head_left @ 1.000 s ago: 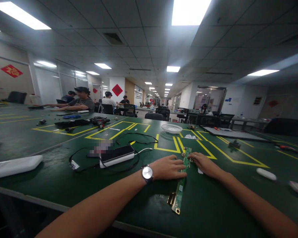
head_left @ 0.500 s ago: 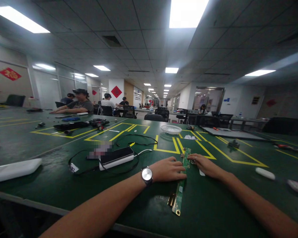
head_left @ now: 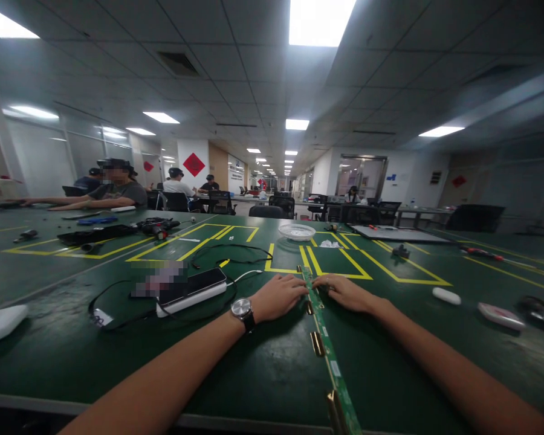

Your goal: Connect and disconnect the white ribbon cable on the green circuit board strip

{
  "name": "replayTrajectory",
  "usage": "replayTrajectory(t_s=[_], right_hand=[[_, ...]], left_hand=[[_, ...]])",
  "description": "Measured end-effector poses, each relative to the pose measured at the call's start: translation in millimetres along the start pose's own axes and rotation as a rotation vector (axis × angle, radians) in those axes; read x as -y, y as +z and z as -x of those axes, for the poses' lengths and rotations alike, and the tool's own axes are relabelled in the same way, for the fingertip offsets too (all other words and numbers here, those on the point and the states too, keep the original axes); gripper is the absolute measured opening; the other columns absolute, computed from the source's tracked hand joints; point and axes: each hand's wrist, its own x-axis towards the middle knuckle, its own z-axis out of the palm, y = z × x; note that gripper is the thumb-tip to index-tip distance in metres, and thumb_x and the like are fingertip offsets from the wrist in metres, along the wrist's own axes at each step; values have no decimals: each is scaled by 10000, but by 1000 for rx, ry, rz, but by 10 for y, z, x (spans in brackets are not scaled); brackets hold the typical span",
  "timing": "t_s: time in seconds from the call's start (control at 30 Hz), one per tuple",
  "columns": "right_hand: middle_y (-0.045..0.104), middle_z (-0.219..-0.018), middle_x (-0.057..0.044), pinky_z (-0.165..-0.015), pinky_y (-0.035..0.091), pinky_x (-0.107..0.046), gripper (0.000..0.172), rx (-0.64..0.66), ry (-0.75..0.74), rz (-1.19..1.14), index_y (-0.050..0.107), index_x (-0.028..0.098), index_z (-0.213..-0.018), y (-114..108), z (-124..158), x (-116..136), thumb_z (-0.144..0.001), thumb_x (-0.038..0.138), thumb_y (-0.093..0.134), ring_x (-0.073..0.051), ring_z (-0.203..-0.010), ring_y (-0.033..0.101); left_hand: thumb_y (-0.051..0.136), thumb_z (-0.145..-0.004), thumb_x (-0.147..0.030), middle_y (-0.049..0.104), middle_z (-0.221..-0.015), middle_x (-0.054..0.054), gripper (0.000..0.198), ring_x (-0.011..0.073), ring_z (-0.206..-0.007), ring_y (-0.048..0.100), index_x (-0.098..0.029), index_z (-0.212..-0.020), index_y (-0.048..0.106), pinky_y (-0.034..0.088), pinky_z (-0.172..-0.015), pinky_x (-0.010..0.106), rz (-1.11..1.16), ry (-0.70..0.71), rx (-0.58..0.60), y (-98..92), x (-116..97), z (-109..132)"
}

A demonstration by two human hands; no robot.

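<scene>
A long, narrow green circuit board [head_left: 329,344] with gold-coloured flex tabs along its left edge lies on the green table, running from between my hands to the bottom of the view. My left hand [head_left: 278,297], below a wrist watch [head_left: 242,309], has its fingers pressed together at the board's left edge near the far end. From the other side, my right hand [head_left: 347,293] grips the right edge with bent fingers. Part of the fingertips of both hands is hidden against the board.
Left of my hands are a black-topped white device [head_left: 193,290] and looping cables [head_left: 104,317]. Beyond the board sit a clear round dish [head_left: 297,232] and crumpled paper [head_left: 330,244]. A white oval object [head_left: 446,295] lies to the right. A co-worker [head_left: 118,187] sits at the far left.
The board has shifted towards me, its near end now reaching the frame's bottom. My left hand has gone from lying across the board to its left edge. The view has turned right.
</scene>
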Motion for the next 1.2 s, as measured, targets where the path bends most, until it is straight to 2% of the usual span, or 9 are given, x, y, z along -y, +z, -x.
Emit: replayTrajectory(t_s=[0.17,0.33,0.5,0.6,0.8,0.93,1.2], right_hand=[[622,-1253,-115,-1061,385,-434,436,-78,154,122,617,177,-1235,-162,111,-64,-809,188,525,-263,-1179,542],[648,-1083,-120,-882,466,-359,442,19,274,211,647,164,-1207,-263,272,-214,-784,278,586,-252,-984,593],[653,-951,-98,-802,455,-334,280,29,229,204,713,183,-1028,-184,195,-133,-801,236,558,-239,-880,592],[657,-924,-92,-791,455,-335,241,27,212,190,705,183,-998,-146,138,-82,-819,226,549,-237,-867,594],[635,-1119,-112,-923,443,-370,313,1,212,168,661,174,-1122,-188,157,-83,-841,285,578,-248,-1026,581],[656,-1035,-91,-871,467,-347,282,30,182,142,668,182,-1102,-187,152,-79,-855,248,547,-219,-943,603],[678,-968,-77,-796,463,-329,365,-16,175,144,629,183,-1192,-74,71,5,-843,272,568,-211,-862,612]], left_hand=[[361,-1023,-225,522,-1399,51,335,203,-1227,515,-248,-1310,532,427,-932,336,59,-32,61,47,15,20],[334,-1024,-216,487,-1443,54,385,221,-1262,498,-281,-1374,481,429,-917,352,112,-24,120,101,7,16],[353,-1009,-182,494,-1440,48,407,228,-1260,499,-289,-1378,488,422,-937,361,139,-16,155,94,6,7],[357,-1006,-177,495,-1437,53,414,225,-1260,496,-288,-1381,491,427,-938,356,147,0,155,84,8,4],[370,-1005,-180,502,-1431,47,405,228,-1251,502,-287,-1372,501,423,-950,358,150,4,146,87,5,1],[375,-1008,-198,503,-1428,52,404,230,-1250,503,-296,-1383,492,422,-954,369,153,5,144,100,12,2],[359,-1008,-190,519,-1410,68,410,233,-1217,515,-292,-1376,506,429,-924,361,144,25,126,103,11,1]])
